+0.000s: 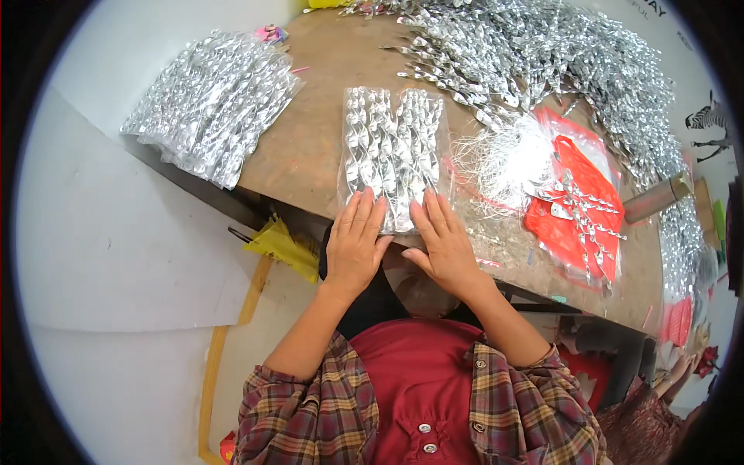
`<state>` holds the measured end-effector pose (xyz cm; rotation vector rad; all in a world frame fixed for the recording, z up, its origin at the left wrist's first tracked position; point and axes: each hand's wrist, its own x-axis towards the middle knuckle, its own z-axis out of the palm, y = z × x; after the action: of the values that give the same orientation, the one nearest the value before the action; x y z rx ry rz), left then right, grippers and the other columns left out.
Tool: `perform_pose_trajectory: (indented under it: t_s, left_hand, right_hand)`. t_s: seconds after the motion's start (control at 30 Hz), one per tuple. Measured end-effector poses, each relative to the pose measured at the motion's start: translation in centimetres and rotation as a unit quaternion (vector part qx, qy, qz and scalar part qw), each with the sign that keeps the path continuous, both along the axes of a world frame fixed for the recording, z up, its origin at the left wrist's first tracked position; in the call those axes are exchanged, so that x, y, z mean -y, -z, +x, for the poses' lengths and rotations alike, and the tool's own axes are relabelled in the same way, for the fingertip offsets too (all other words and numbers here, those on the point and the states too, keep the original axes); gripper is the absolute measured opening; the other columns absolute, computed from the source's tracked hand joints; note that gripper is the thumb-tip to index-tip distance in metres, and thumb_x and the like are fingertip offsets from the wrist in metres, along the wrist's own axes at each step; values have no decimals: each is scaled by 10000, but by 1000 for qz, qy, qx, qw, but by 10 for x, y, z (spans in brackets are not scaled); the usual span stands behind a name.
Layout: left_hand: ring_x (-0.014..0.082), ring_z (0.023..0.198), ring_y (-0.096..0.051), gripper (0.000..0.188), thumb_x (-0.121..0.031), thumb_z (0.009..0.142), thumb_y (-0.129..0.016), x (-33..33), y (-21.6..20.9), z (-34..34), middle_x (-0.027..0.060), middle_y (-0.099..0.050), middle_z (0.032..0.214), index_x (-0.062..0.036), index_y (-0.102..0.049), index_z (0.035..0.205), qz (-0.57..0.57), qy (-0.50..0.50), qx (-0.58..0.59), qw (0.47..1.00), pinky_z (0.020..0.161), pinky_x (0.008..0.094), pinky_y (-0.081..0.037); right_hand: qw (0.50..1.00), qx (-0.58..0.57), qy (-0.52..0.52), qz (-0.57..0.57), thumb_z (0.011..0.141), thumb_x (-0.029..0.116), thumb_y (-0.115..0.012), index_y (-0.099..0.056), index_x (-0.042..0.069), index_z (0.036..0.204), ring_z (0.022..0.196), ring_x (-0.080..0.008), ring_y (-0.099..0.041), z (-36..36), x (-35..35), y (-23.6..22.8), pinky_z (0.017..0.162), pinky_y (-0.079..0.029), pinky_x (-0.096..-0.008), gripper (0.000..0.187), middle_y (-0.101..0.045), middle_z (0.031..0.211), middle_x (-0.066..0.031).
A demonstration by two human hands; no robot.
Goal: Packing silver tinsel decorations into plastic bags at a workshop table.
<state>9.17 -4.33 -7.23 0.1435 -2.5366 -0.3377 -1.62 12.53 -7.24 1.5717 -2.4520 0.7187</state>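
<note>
A transparent plastic bag (394, 139) of twisted silver foil spirals lies flat near the table's front edge, the spirals running lengthwise in rows. My left hand (356, 244) rests on its lower left corner, fingers stretched forward. On the lower right corner lies my right hand (445, 244), its fingers also straight and its thumb pointing inward. Neither hand grips anything. The bag's near edge shows between the two thumbs.
Filled bags of silver spirals (221, 105) are stacked at the table's left edge. Loose spirals (535, 46) heap along the back and right. A white string bundle (504, 167), a red plastic bag (573, 209) and a cylindrical bottle (657, 198) lie to the right. A yellow bag (287, 248) hangs below the left edge.
</note>
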Motion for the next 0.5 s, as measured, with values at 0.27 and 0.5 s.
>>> perform_pose_trajectory:
  t_s: [0.27, 0.5]
  left_hand:
    - [344, 1266, -409, 647, -155, 789, -694, 5, 3, 15, 183, -405, 1399, -32, -417, 1361, 84, -27, -26, 996, 1022, 417, -359]
    - [162, 973, -560, 384, -186, 892, -631, 12, 9, 28, 49, -579, 1113, -66, -497, 1232, 754, -89, -153, 632, 806, 317, -451]
  right_hand:
    - [999, -35, 26, -8, 826, 347, -660, -359, 122, 1421, 1273, -410, -380, 3, -22, -7, 1035, -330, -458, 704, -332, 1436, -228]
    - [983, 102, 48, -142, 832, 145, -644, -563, 67, 1221, 1118, -374, -511, -31, -30, -19, 939, -418, -411, 405, -582, 1192, -178]
